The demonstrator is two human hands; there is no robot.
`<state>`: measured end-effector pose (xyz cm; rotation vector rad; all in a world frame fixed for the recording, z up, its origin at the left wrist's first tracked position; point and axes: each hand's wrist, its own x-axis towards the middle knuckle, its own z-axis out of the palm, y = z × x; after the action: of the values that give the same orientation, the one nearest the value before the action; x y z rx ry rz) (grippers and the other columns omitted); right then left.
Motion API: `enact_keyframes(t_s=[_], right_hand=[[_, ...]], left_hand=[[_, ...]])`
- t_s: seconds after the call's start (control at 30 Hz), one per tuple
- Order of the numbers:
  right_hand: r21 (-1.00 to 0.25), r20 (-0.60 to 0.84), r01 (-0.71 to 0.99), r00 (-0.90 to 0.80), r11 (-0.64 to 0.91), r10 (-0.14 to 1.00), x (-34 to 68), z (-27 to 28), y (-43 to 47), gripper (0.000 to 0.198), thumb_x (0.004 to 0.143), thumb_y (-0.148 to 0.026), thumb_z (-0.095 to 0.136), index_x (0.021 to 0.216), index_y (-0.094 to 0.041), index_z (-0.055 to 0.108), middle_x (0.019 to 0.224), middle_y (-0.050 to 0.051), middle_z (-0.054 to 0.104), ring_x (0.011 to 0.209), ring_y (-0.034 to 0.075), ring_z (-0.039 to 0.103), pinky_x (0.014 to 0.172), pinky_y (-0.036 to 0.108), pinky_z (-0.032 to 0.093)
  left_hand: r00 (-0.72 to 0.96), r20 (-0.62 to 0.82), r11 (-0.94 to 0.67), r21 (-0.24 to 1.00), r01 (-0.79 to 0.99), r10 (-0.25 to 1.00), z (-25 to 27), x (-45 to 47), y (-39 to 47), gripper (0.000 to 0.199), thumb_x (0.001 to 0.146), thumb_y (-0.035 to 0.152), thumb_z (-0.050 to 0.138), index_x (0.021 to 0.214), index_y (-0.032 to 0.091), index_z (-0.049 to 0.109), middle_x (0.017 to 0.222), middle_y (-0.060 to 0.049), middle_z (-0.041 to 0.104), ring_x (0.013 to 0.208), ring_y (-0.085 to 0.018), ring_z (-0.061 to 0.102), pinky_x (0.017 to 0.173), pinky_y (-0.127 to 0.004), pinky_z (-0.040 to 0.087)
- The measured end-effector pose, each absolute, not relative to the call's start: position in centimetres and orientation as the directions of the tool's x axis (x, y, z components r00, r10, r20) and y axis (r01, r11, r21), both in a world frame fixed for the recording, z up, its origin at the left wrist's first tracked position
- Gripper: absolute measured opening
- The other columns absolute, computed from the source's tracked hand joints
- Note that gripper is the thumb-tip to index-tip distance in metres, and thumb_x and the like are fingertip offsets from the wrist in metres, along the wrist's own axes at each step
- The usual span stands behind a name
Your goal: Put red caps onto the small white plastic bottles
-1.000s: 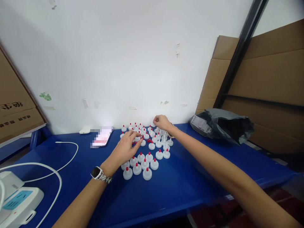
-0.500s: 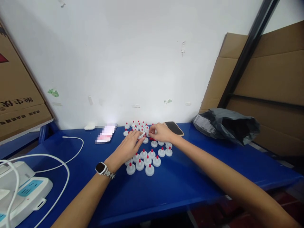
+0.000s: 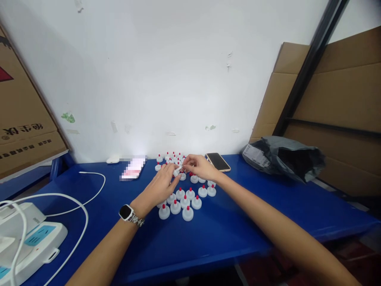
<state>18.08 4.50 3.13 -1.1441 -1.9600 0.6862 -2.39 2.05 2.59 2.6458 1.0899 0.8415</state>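
My left hand (image 3: 160, 184), with a watch (image 3: 126, 212) on its wrist, grips a white bottle cap (image 3: 177, 171) on its side between thumb and fingers. My right hand (image 3: 199, 166) meets it from the right, thumb and fingertips pinched at the cap's narrow end; whatever is between them is too small to make out. Around both hands stand several white caps with red tips (image 3: 187, 213), some in front and some behind. Under my right hand are a white cap (image 3: 194, 178) and small red pieces, partly hidden.
On the blue table (image 3: 232, 226) lie a dark-screened phone (image 3: 218, 161), a blurred phone-like item (image 3: 133, 168) and a white case (image 3: 113, 159). A grey plastic bag (image 3: 279, 159) rests at right. A power strip (image 3: 41, 242) and white cable (image 3: 86, 214) occupy the left.
My right hand has moved slightly left, from beside the small red pieces to the cap in my left hand. The held cap has tilted; my left hand is nearly still.
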Motion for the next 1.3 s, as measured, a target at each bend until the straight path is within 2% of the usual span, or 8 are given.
enact_keyframes(t_s=[0.1, 0.3, 0.63, 0.77, 0.93, 1.1, 1.2, 1.3], right_hand=[[-0.881, 0.378, 0.187, -0.272, 0.434, 0.885, 17.6, 2.5, 3.3, 0.025, 0.084, -0.040, 0.061, 0.088, -0.016, 0.063, 0.077, 0.003, 0.067, 0.069, 0.014, 0.060, 0.066, 0.027, 0.045], [-0.925, 0.377, -0.024, -0.197, 0.380, 0.905, 16.8, 2.2, 2.1, 0.030, 0.076, -0.044, 0.071, 0.086, -0.017, 0.063, 0.067, -0.002, 0.061, 0.061, 0.010, 0.054, 0.058, 0.024, 0.040], [-0.947, 0.320, -0.092, -0.241, 0.306, 0.916, 17.3, 3.0, 1.4, 0.035, 0.073, -0.046, 0.075, 0.077, -0.016, 0.058, 0.064, -0.002, 0.060, 0.056, 0.008, 0.047, 0.056, 0.024, 0.036], [-0.947, 0.291, -0.215, -0.269, 0.238, 0.918, 17.1, 3.1, 1.2, 0.036, 0.072, -0.046, 0.077, 0.076, -0.018, 0.054, 0.061, -0.004, 0.056, 0.052, 0.007, 0.042, 0.053, 0.023, 0.031], [-0.923, 0.312, -0.304, -0.234, 0.235, 0.921, 16.3, 3.2, 0.4, 0.039, 0.070, -0.044, 0.079, 0.071, -0.018, 0.049, 0.059, -0.005, 0.052, 0.053, 0.007, 0.040, 0.053, 0.023, 0.031], [-0.925, 0.369, -0.174, -0.209, 0.337, 0.906, 16.5, 4.1, 1.0, 0.038, 0.073, -0.046, 0.074, 0.072, -0.019, 0.049, 0.061, -0.004, 0.053, 0.054, 0.008, 0.044, 0.054, 0.023, 0.035], [-0.840, 0.511, 0.139, -0.124, 0.525, 0.850, 18.0, 5.0, 4.0, 0.029, 0.078, -0.043, 0.068, 0.076, -0.019, 0.053, 0.065, -0.002, 0.057, 0.058, 0.010, 0.048, 0.057, 0.024, 0.039], [-0.689, 0.569, 0.511, -0.059, 0.514, 0.820, 19.8, 4.9, 8.5, 0.013, 0.083, -0.031, 0.059, 0.079, -0.018, 0.057, 0.069, 0.000, 0.061, 0.063, 0.012, 0.054, 0.062, 0.025, 0.042]], left_hand=[[0.585, 0.452, -0.737, 0.349, 0.579, 0.674, 2.7, -2.2, 1.8, 0.025, 0.098, 0.038, 0.034, 0.107, 0.019, 0.049, 0.102, -0.008, 0.055, 0.096, -0.024, 0.051, 0.083, -0.042, 0.045], [0.588, 0.475, -0.754, 0.354, 0.554, 0.655, 2.7, -1.9, 1.3, 0.026, 0.099, 0.039, 0.034, 0.107, 0.019, 0.049, 0.095, -0.006, 0.055, 0.090, -0.022, 0.053, 0.082, -0.041, 0.047], [0.613, 0.494, -0.787, 0.385, 0.481, 0.617, 2.6, -1.9, 0.8, 0.034, 0.099, 0.041, 0.034, 0.125, 0.020, 0.044, 0.120, -0.011, 0.056, 0.110, -0.024, 0.057, 0.096, -0.045, 0.048], [0.606, 0.506, -0.789, 0.371, 0.489, 0.614, 2.4, -1.6, 0.8, 0.056, 0.099, 0.042, 0.035, 0.148, 0.021, 0.019, 0.148, -0.016, 0.037, 0.137, -0.028, 0.038, 0.111, -0.049, 0.037], [0.604, 0.491, -0.778, 0.409, 0.477, 0.628, 2.4, -1.3, 0.6, 0.068, 0.099, 0.044, 0.034, 0.154, 0.024, -0.001, 0.157, -0.016, 0.022, 0.144, -0.029, 0.026, 0.114, -0.050, 0.032], [0.577, 0.521, -0.778, 0.417, 0.470, 0.629, 2.4, -1.1, 1.6, 0.071, 0.098, 0.044, 0.037, 0.154, 0.025, -0.005, 0.152, -0.016, 0.031, 0.140, -0.029, 0.033, 0.111, -0.050, 0.035], [0.481, 0.585, -0.747, 0.394, 0.536, 0.653, 2.1, -1.4, 3.0, 0.082, 0.095, 0.046, 0.044, 0.153, 0.022, -0.010, 0.141, -0.017, 0.042, 0.130, -0.030, 0.043, 0.106, -0.052, 0.039], [0.475, 0.575, -0.722, 0.337, 0.604, 0.666, 1.9, -2.0, 3.7, 0.070, 0.095, 0.045, 0.044, 0.152, 0.022, 0.010, 0.134, -0.014, 0.047, 0.125, -0.029, 0.044, 0.106, -0.054, 0.037]])
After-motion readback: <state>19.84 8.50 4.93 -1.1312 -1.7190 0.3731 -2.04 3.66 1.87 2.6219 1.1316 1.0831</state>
